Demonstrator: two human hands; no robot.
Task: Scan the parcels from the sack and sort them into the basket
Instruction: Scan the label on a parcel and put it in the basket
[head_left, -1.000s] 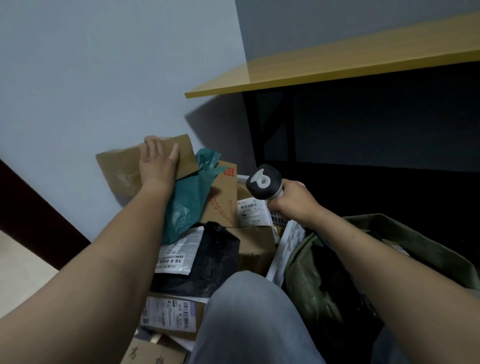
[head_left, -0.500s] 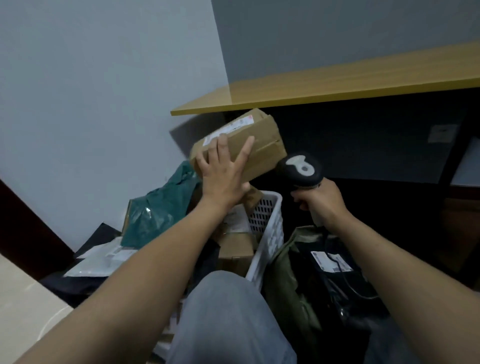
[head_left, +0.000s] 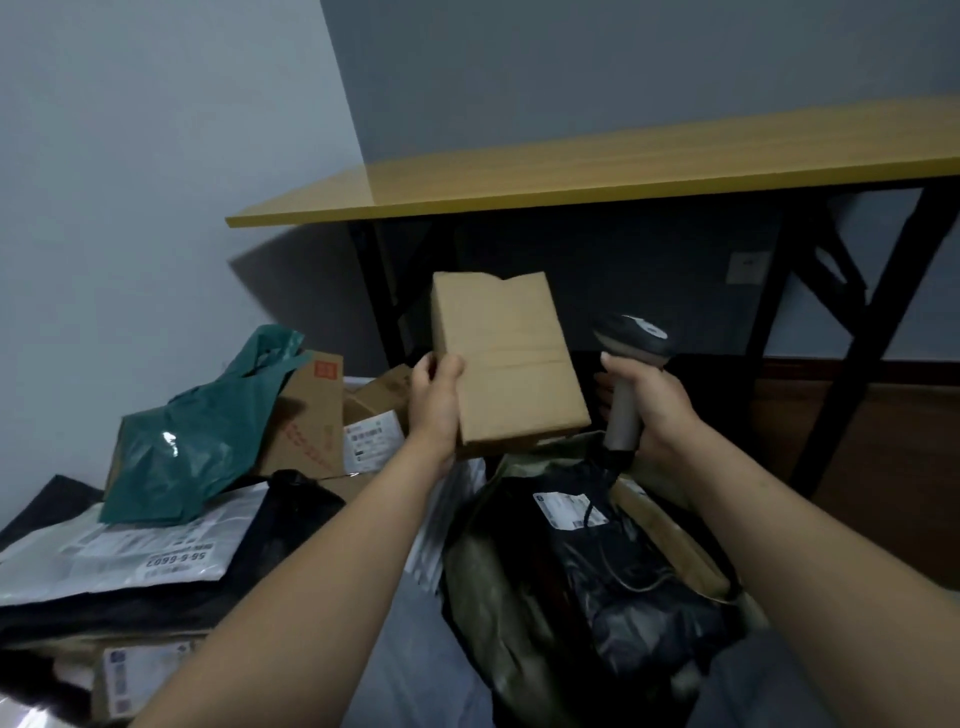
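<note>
box up for scanning, sack not yet empty

the left hand (head_left: 436, 400) grips a plain cardboard box (head_left: 511, 364) by its left edge, thumb on the near face and fingers wrapped behind, holding it up in the air. the face turned toward the camera shows only tape seams. no label is visible there, so any barcode must be on a hidden side. just right of that grip, and apart from the box, the right hand (head_left: 652, 405) is closed round the grey handle of a barcode scanner (head_left: 631, 338). its dark head stands level with the box's middle. whether its window is aimed at the box i cannot tell.

below both hands the olive sack (head_left: 493, 597) lies open. at least one black poly parcel (head_left: 634, 587) with a white label sits inside, directly under the scanner hand. left of and below the box hand is a heap of parcels: a green poly bag (head_left: 197, 447), a brown carton with red print (head_left: 311, 415), a white mailer (head_left: 130, 558) and dark bags. a sliver of the white basket (head_left: 436, 540) shows beside the left forearm. how much of the heap sits inside it is hidden.

my reading: many parcels look sorted. this box is at the scan step and likely needs turning to find its label before going left to the heap. the sack holds more to do.
</note>
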